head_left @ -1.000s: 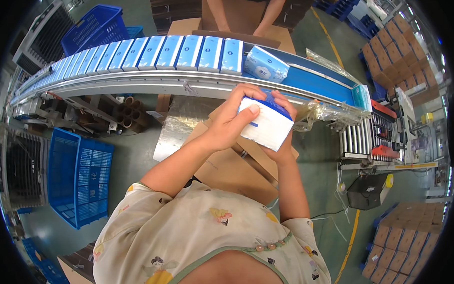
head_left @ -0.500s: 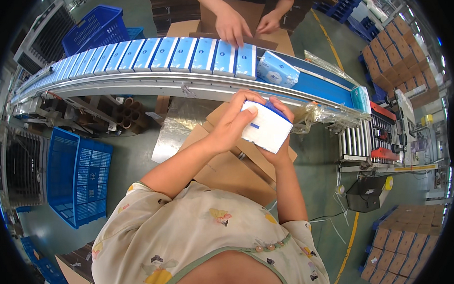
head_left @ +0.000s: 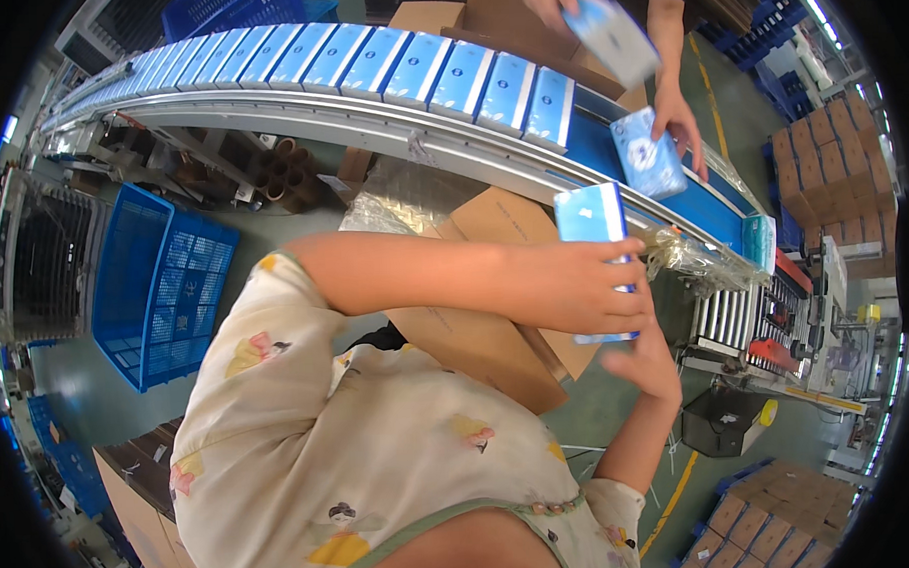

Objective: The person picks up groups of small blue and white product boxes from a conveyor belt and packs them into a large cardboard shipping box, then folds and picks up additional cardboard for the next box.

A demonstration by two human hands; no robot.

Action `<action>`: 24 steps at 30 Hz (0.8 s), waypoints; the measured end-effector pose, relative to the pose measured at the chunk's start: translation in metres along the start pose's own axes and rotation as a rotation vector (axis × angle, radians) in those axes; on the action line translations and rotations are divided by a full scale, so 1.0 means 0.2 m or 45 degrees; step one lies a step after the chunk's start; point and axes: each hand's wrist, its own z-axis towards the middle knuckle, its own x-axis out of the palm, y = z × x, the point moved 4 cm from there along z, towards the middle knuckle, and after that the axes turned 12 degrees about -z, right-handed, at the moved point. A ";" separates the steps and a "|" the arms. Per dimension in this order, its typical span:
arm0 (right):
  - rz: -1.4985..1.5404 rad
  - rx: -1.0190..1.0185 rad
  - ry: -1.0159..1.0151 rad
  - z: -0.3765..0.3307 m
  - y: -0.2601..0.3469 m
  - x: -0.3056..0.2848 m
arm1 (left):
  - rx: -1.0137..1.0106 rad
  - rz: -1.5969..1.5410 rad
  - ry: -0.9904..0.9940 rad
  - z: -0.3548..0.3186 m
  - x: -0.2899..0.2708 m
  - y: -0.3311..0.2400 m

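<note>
A blue-and-white tissue pack (head_left: 590,211) stands on end in front of me, just on my side of the conveyor. My left hand (head_left: 590,287) wraps across its lower half, the forearm reaching over from the left. My right hand (head_left: 649,362) is at the pack's lower right edge, its fingers partly hidden behind the pack and its thumb blurred and apart. A row of similar tissue packs (head_left: 457,79) stands on the conveyor (head_left: 590,144). Across the belt, a co-worker lifts one blurred pack (head_left: 614,40) and has the other hand on a second pack (head_left: 645,155).
Below my hands lies an open cardboard box (head_left: 446,334). A blue crate (head_left: 164,284) stands on the floor at left. Clear plastic film (head_left: 674,251) hangs at the belt's edge, near a roller conveyor (head_left: 721,320). Stacked cartons (head_left: 773,513) stand at right.
My hands have turned the tissue pack from its white end to its blue face and moved right. The co-worker has picked up one pack and touches another. My view has shifted.
</note>
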 end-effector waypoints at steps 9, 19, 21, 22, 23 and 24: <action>0.166 -0.093 -1.148 0.55 -0.47 -0.40 | -1.314 -0.040 -0.518 -0.78 0.00 0.20; -1.227 0.605 -0.719 0.97 -0.49 -0.37 | -2.227 -0.366 -0.131 -1.43 0.58 0.18; -1.598 -0.225 -1.014 0.84 -0.27 -0.16 | -2.151 -0.326 -0.310 -1.47 0.58 0.20; -1.568 -0.407 -1.030 0.74 -0.23 0.02 | -2.111 -0.292 -0.403 -1.50 0.57 0.20; -1.465 -0.421 -0.900 0.61 -0.26 0.20 | -2.133 -0.317 -0.468 -1.51 0.57 0.21; -1.406 -0.279 -0.630 0.48 -0.39 0.44 | -2.167 -0.384 -0.586 -1.52 0.56 0.21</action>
